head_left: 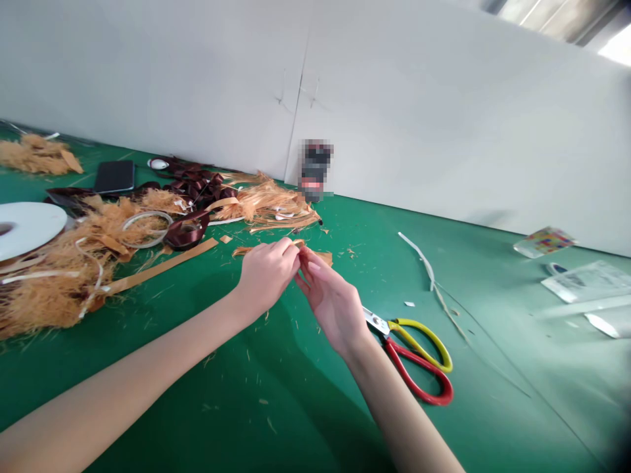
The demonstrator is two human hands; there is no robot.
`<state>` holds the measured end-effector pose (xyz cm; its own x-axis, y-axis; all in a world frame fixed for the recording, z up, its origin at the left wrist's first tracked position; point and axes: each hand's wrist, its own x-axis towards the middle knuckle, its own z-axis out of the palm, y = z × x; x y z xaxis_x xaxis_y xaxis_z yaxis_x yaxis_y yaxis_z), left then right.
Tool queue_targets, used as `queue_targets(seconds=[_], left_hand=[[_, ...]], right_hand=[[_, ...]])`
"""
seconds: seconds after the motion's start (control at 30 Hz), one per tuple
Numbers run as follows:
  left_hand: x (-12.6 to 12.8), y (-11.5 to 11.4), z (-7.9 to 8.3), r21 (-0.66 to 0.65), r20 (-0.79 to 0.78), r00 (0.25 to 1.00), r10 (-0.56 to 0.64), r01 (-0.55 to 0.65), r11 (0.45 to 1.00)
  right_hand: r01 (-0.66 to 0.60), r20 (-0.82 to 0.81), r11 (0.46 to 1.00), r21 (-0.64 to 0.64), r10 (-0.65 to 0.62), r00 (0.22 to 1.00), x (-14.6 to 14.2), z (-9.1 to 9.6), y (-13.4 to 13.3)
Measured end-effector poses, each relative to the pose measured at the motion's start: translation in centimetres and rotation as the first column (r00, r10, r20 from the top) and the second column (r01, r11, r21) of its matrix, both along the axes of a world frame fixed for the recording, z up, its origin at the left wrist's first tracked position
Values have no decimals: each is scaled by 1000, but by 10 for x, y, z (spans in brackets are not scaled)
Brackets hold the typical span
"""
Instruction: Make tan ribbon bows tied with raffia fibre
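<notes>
My left hand [266, 272] and my right hand [331, 299] meet over the green table [305, 407], fingertips pinched together on a small piece of tan ribbon [298, 244]. Most of that piece is hidden by my fingers. More tan scraps [323, 256] lie just beyond my hands. Scissors with a red and a yellow handle [419, 355] lie on the table right beside my right wrist.
Heaps of frayed tan fibre [59, 276] and dark brown ribbon [197, 187] fill the left side, with a white spool [24, 226], a dark phone [114, 176] and a long tan strip [158, 266]. Plastic packets [586, 282] lie at right. A white wall [444, 112] backs the table.
</notes>
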<state>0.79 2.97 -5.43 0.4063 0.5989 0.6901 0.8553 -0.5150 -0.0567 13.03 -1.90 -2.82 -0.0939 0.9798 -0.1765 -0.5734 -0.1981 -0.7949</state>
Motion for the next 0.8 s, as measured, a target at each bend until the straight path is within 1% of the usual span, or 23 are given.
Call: queue_targets(seconds=[0.07,0.2,0.3,0.37,0.43,0.5,0.57,0.63,0.8], left_hand=[[-2,1,0,28,-10,1000,-12,12,1000],[-5,-1,2,93,-17,996,-85,87,992],[-2,-6,-1,105,55,993,-106,100,990],[2,-10,-3,58,140,985,-97,89,994],[7,-13,-4,-20,235,969,-71,77,997],[10,-14,-4,-98,333,943,-31,67,993],[10,-13,-3,-138,392,920,-16,76,987],[8,-10,-4,-117,376,926,-31,81,990],[2,-3,-11,27,178,980,-89,86,996]], right_hand=[[-2,-40,1000,-27,1,999,1,2,-2],[26,-142,995,-100,-40,989,4,5,-8],[85,-121,990,-113,-99,988,5,8,-10],[122,-71,988,-97,-129,989,4,8,-11],[144,-45,987,-75,-148,988,4,7,-11],[168,-53,985,-46,-170,984,3,4,-11],[183,-77,983,-6,-183,980,3,0,-12],[175,-105,984,29,-171,980,2,-2,-13],[97,-149,995,24,-92,985,-1,1,-17]])
